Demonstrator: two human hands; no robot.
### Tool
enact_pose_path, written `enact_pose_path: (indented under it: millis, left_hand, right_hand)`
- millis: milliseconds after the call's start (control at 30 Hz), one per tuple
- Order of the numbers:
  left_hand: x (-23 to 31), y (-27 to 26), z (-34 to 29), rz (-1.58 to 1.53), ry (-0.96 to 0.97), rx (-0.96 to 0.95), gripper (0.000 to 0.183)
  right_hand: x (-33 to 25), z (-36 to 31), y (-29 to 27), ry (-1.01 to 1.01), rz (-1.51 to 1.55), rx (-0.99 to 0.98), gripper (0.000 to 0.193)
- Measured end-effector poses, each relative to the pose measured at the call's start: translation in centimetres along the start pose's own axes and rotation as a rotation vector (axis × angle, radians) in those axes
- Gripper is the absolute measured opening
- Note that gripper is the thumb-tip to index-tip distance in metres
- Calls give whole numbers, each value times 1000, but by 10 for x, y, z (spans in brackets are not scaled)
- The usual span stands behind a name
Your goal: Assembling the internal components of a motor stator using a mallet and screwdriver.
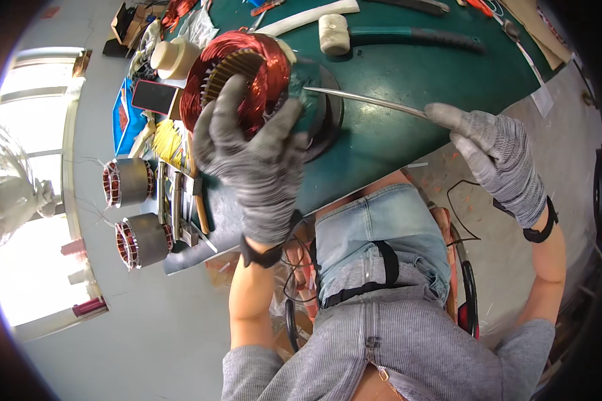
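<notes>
A motor stator [272, 61] with thick red copper windings and a green-painted body lies on its side on the green tabletop, its open end turned toward me. My left hand [255, 160], in a grey knit glove, grips the winding rim, with fingers reaching into the bore and the thumb on the right side. In my gloved right hand [500, 152], off the table's right edge, is a thin pointed metal rod [374, 101]. The rod's tip points left at the stator's green body; whether it touches cannot be told. Its rear end is hidden in my fist.
A white-headed mallet [334, 35] lies at the back of the green table [394, 140]. Two smaller stators [128, 182] stand at the left beside hammers and other hand tools [197, 200]. A phone [155, 97], a cream spool [174, 57] and yellow strips [172, 140] crowd the left side.
</notes>
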State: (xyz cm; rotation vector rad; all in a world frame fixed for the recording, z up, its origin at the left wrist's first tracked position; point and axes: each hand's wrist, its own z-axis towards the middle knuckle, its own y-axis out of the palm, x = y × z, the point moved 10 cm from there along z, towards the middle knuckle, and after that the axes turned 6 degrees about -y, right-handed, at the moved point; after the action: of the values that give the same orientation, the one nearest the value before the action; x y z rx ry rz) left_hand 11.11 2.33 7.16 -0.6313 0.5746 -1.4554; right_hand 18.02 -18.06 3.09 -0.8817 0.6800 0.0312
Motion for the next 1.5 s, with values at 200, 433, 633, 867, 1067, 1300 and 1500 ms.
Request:
enact_pose_path:
  millis: [200, 433, 633, 867, 1067, 1300, 1500]
  left_hand:
    - [-20, 1, 2, -138, -6, -167, 32]
    - [-20, 1, 3, -243, -61, -162, 33]
    - [-10, 8, 8, -169, -75, -183, 29]
    - [-5, 5, 10, -168, -73, -133, 39]
    - [-79, 2, 35, -514, 207, -37, 25]
    - [-96, -4, 26, -946, 121, 122, 39]
    - [-101, 2, 22, -872, 164, 164, 42]
  right_hand:
    - [-18, 16, 2, -148, -457, -1, 35]
    - [-40, 56, -9, -157, -571, -175, 43]
    - [28, 47, 24, 112, 159, -49, 29]
    - [43, 87, 18, 47, -101, -128, 16]
    - [59, 97, 39, 152, -147, -399, 41]
    - [124, 36, 83, 299, 227, -234, 69]
    - [123, 56, 84, 303, 235, -127, 47]
